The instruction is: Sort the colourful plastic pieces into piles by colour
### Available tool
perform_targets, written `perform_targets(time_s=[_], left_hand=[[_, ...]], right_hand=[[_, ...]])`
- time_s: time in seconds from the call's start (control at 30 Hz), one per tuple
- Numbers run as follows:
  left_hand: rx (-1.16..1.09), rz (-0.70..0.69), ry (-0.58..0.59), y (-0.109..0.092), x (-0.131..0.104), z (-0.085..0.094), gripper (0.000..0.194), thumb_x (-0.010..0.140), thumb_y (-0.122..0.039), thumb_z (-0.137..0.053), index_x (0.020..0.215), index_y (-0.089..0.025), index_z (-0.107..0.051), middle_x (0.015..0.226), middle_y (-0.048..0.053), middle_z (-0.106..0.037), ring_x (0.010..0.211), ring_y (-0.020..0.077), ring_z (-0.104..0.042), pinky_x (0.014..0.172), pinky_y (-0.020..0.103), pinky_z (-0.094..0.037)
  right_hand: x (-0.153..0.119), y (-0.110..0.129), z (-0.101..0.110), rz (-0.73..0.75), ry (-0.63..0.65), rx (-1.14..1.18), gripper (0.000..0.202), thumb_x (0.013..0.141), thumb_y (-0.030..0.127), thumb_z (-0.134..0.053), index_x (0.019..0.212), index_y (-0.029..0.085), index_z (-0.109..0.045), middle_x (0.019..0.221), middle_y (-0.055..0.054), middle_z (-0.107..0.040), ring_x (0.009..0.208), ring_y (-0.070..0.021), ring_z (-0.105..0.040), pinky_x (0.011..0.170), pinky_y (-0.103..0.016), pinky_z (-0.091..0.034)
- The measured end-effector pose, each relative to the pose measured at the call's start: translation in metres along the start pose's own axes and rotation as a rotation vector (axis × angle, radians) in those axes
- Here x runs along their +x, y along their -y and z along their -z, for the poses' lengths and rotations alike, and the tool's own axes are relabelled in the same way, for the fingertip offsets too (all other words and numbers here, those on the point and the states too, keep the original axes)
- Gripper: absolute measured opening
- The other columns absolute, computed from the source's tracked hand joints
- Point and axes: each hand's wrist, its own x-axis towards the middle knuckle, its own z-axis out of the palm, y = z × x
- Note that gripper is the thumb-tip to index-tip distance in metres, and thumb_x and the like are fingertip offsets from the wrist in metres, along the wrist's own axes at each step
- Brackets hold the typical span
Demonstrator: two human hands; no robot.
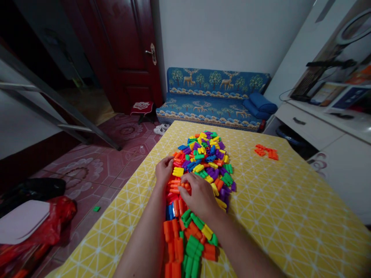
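Observation:
A long pile of plastic pieces in orange, green, yellow, blue and purple (213,172) runs down the middle of the table. My left hand (164,170) is at the pile's left edge, its fingers bent together by the red and orange pieces; what they hold, if anything, is hidden. My right hand (199,193) reaches over the pile with thumb and fingers curled around an orange piece (186,186). Just beyond that piece lies a yellow piece (178,172), between the two hands. Larger-looking green pieces (193,247) lie nearest to me.
The table (266,200) has a yellow patterned cloth. A small group of orange pieces (266,151) lies at its far right. Beyond stands a blue sofa (203,102); a white cabinet (342,154) is at the right. One green piece (96,209) lies on the floor.

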Motion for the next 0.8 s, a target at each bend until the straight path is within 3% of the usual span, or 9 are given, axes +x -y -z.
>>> perform_targets(time_s=[0.17,0.27,0.33,0.4,0.5,0.57,0.67,0.8], left_hand=[[0.025,-0.008,0.002,0.001,0.001,-0.001,0.027,0.082,-0.029,-0.057,0.099,-0.019,-0.076,0.095,0.006,-0.077,0.091,0.0216,-0.071,0.080,0.029,-0.055],[0.062,-0.006,0.014,0.003,0.002,-0.002,0.030,0.084,-0.031,-0.055,0.101,-0.019,-0.075,0.099,0.007,-0.077,0.089,0.0213,-0.071,0.079,0.030,-0.055],[0.071,-0.011,0.020,0.003,0.002,-0.002,0.030,0.084,-0.032,-0.054,0.102,-0.020,-0.075,0.099,0.006,-0.077,0.089,0.0212,-0.071,0.079,0.030,-0.055],[0.074,-0.025,0.020,0.004,0.002,-0.001,0.030,0.084,-0.031,-0.054,0.101,-0.020,-0.075,0.100,0.006,-0.077,0.092,0.0214,-0.071,0.081,0.030,-0.054],[0.066,-0.032,0.022,0.003,0.002,0.000,0.030,0.084,-0.030,-0.054,0.102,-0.020,-0.075,0.101,0.006,-0.077,0.095,0.0215,-0.070,0.083,0.029,-0.054],[0.067,-0.012,0.023,0.002,0.001,0.000,0.030,0.084,-0.031,-0.054,0.103,-0.020,-0.075,0.099,0.006,-0.077,0.094,0.0216,-0.071,0.082,0.029,-0.054],[0.084,0.007,0.012,0.000,0.000,0.000,0.030,0.083,-0.031,-0.054,0.102,-0.020,-0.075,0.099,0.006,-0.077,0.092,0.0221,-0.071,0.080,0.030,-0.054],[0.065,0.000,0.010,-0.001,0.000,0.000,0.030,0.083,-0.032,-0.054,0.101,-0.020,-0.075,0.099,0.006,-0.077,0.091,0.0213,-0.071,0.082,0.029,-0.053]], right_hand=[[0.009,0.014,-0.014,0.046,0.169,-0.227,0.028,0.086,0.018,-0.061,0.114,0.020,-0.059,0.108,-0.007,-0.065,0.103,-0.0238,-0.061,0.080,-0.032,-0.047],[0.010,0.018,-0.018,0.057,0.239,-0.301,0.031,0.084,0.011,-0.057,0.114,0.021,-0.061,0.109,-0.008,-0.064,0.100,-0.0245,-0.062,0.076,-0.033,-0.048],[0.009,0.018,-0.019,0.064,0.219,-0.250,0.032,0.084,0.009,-0.055,0.112,0.021,-0.063,0.108,-0.008,-0.063,0.096,-0.0236,-0.063,0.075,-0.033,-0.049],[0.009,0.015,-0.017,0.062,0.124,-0.090,0.035,0.082,0.009,-0.055,0.113,0.021,-0.064,0.109,-0.008,-0.063,0.097,-0.0224,-0.063,0.080,-0.033,-0.050],[0.010,0.005,-0.011,-0.035,-0.084,0.343,0.028,0.078,0.011,-0.061,0.104,0.020,-0.067,0.104,-0.006,-0.066,0.099,-0.0195,-0.063,0.090,-0.032,-0.049],[0.011,-0.003,-0.003,-0.210,-0.213,0.724,0.020,0.077,0.020,-0.067,0.096,0.019,-0.067,0.094,-0.003,-0.068,0.087,-0.0162,-0.065,0.081,-0.029,-0.051],[0.012,-0.017,0.013,-0.514,-0.366,1.255,0.033,0.068,0.035,-0.078,0.093,0.019,-0.064,0.075,0.003,-0.065,0.062,-0.0105,-0.060,0.057,-0.022,-0.049],[0.008,-0.030,0.027,-0.696,-0.489,1.577,0.047,0.051,0.034,-0.089,0.087,0.020,-0.063,0.065,0.008,-0.062,0.055,-0.0080,-0.058,0.044,-0.016,-0.042]])
